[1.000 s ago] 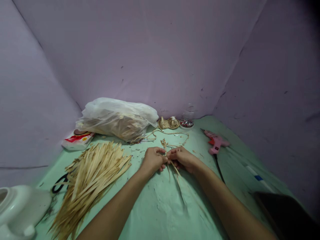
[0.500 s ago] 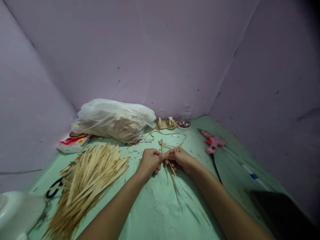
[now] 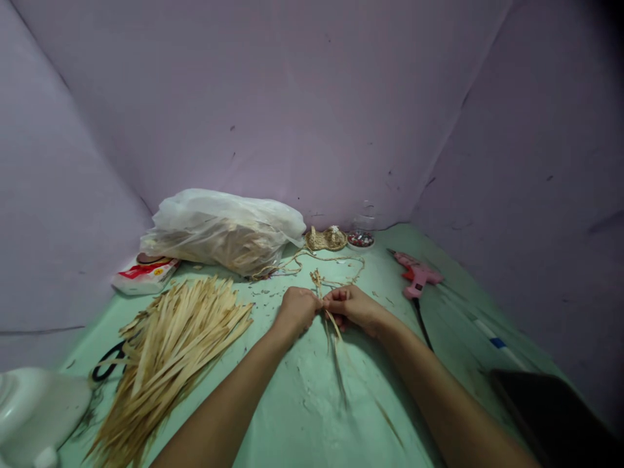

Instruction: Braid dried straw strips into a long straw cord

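Observation:
My left hand (image 3: 297, 309) and my right hand (image 3: 354, 306) meet at the middle of the green table (image 3: 312, 403), both pinched on a thin straw braid (image 3: 319, 281). The plaited end of the braid runs away from me toward the wall. Its loose strands (image 3: 336, 354) hang down from between my fingers toward me and look blurred. A pile of flat straw strips (image 3: 168, 348) lies to the left of my left forearm.
A clear plastic bag of straw (image 3: 224, 231) sits at the back, with a red and white packet (image 3: 143, 274) left of it. A small woven piece (image 3: 326, 239), a bead dish (image 3: 361, 239), a pink glue gun (image 3: 415, 276), black scissors (image 3: 108, 367) and a white pot (image 3: 34, 409) surround the work.
Both hands stay pinched on the braid at the same spot. The loose strands below my fingers have swung and shifted a little.

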The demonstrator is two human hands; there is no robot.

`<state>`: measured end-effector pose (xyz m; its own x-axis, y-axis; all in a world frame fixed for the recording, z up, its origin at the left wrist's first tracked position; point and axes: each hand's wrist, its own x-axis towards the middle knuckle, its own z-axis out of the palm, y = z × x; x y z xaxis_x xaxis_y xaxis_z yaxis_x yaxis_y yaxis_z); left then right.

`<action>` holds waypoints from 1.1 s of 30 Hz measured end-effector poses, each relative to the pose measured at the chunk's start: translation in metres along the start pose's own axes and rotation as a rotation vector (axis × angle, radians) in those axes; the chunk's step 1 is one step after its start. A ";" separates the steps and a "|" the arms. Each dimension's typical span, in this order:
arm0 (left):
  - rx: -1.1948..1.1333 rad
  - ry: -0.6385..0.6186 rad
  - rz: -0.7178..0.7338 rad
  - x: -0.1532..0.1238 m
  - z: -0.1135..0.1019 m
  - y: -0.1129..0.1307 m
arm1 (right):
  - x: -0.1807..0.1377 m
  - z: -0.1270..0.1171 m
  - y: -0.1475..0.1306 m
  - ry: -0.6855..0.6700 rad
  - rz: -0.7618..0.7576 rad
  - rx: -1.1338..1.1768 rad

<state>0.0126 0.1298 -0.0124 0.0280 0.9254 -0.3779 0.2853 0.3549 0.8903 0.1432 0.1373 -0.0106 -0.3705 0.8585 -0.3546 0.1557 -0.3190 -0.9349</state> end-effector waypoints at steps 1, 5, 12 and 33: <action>-0.010 -0.025 -0.008 -0.001 0.000 0.002 | 0.001 0.000 0.000 0.011 -0.010 -0.027; -0.001 -0.040 0.026 -0.002 -0.001 0.002 | 0.003 0.001 0.001 0.046 -0.031 -0.116; 0.132 0.050 0.168 0.008 0.001 -0.010 | 0.002 0.001 0.001 0.154 -0.118 -0.458; -0.111 0.063 0.001 0.000 0.000 0.003 | -0.038 0.063 -0.029 0.282 -0.098 -1.060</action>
<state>0.0132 0.1312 -0.0092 -0.0328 0.9312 -0.3631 0.1773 0.3630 0.9148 0.0952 0.0887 0.0288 -0.2226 0.9652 -0.1370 0.8942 0.1461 -0.4232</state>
